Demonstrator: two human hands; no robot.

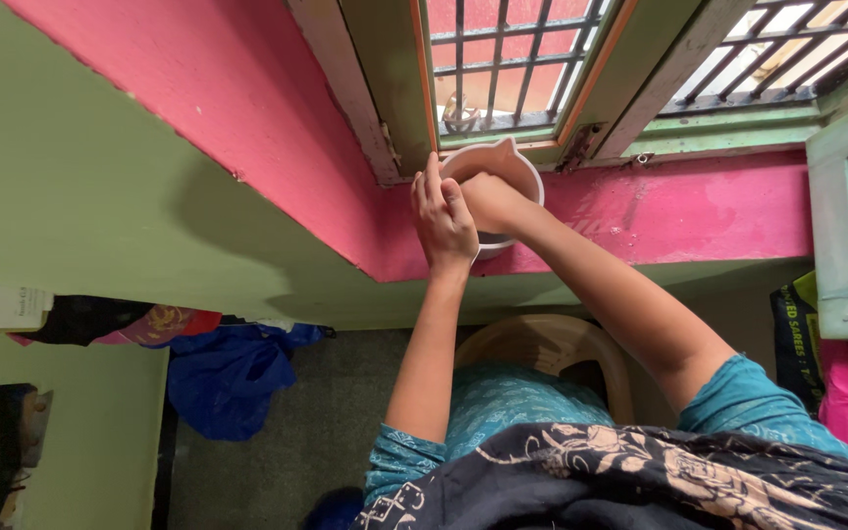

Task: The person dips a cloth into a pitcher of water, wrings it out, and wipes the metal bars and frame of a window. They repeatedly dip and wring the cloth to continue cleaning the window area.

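A round white bowl with a small spout rests on the pink window ledge. My left hand presses against the bowl's near left side, fingers pointing up along its wall. Reaching into the bowl from the right, my right hand is closed like a fist, and what it grips is hidden. The bowl's contents cannot be made out.
A barred window with a green frame rises behind the bowl. Pink and green walls run to the left. Below me is a beige plastic chair. Blue cloth lies on the floor at left, a bag at right.
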